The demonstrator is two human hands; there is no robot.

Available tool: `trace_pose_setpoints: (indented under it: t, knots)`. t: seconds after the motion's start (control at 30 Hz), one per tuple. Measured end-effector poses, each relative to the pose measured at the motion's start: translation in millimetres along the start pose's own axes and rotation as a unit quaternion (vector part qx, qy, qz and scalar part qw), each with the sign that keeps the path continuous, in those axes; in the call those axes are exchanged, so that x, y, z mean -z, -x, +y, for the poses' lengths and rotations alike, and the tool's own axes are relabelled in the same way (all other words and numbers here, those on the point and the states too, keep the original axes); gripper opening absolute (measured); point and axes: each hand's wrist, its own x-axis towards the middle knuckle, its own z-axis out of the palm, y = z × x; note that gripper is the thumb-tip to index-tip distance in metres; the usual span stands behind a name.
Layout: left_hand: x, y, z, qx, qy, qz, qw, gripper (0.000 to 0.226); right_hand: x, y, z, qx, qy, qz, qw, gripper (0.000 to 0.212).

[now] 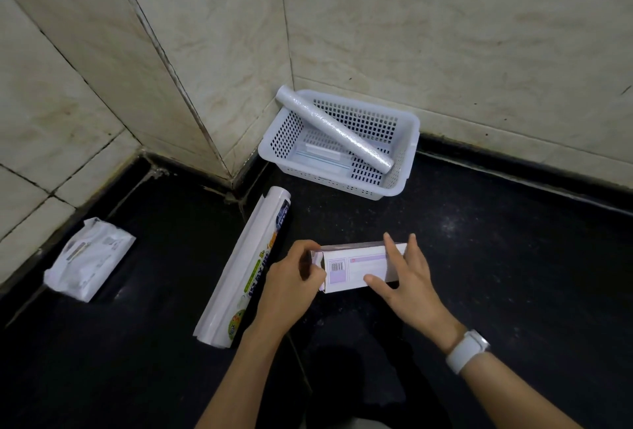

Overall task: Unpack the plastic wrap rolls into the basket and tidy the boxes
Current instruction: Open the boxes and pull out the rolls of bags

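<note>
A white perforated basket (406, 151) stands in the wall corner on the dark counter. One plastic wrap roll (334, 129) leans slantwise in it, its upper end over the back left rim. A long white box (245, 274) lies open on the counter left of my hands. A shorter white and lilac box (356, 269) with a barcode lies before me. My left hand (289, 286) pinches the flap at its left end. My right hand (409, 274) rests over its right part, fingers fairly straight and thumb against the front face.
A white soft pack of wipes (89, 259) lies at the left by the tiled wall. A flat clear item lies on the basket's floor (322, 156). Tiled walls close off the back and left. Dark counter stretches to the right.
</note>
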Motion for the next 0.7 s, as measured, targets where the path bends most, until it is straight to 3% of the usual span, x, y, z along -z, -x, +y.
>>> trace_pose_setpoints:
  t: [0.2, 0.27, 0.43, 0.6, 0.7]
  knots:
    - [4.9, -1.6, 5.8, 0.016, 0.075, 0.064, 0.995, 0.027, 4.1, -7.6, -4.1, -0.005, -0.012, -0.022, 1.000, 0.057]
    - [4.3, -3.3, 11.3, 0.020, 0.101, 0.054, 0.993, 0.028, 5.2, -8.0, -4.9, 0.008, -0.046, -0.019, 0.999, 0.050]
    - [-3.0, -10.6, 21.5, 0.008, 0.165, 0.043, 0.985, 0.028, 12.4, 0.5, -17.5, 0.115, -0.169, 0.077, 0.976, 0.038]
    - [-13.2, -15.9, 28.5, 0.012, 0.189, 0.075, 0.979, 0.030, 18.3, 4.9, -14.8, 0.195, -0.092, 0.098, 0.972, 0.033]
    - [-20.5, -16.6, 31.4, -0.017, 0.114, 0.078, 0.990, 0.024, 19.6, 4.8, -13.1, 0.222, -0.076, 0.117, 0.965, 0.029]
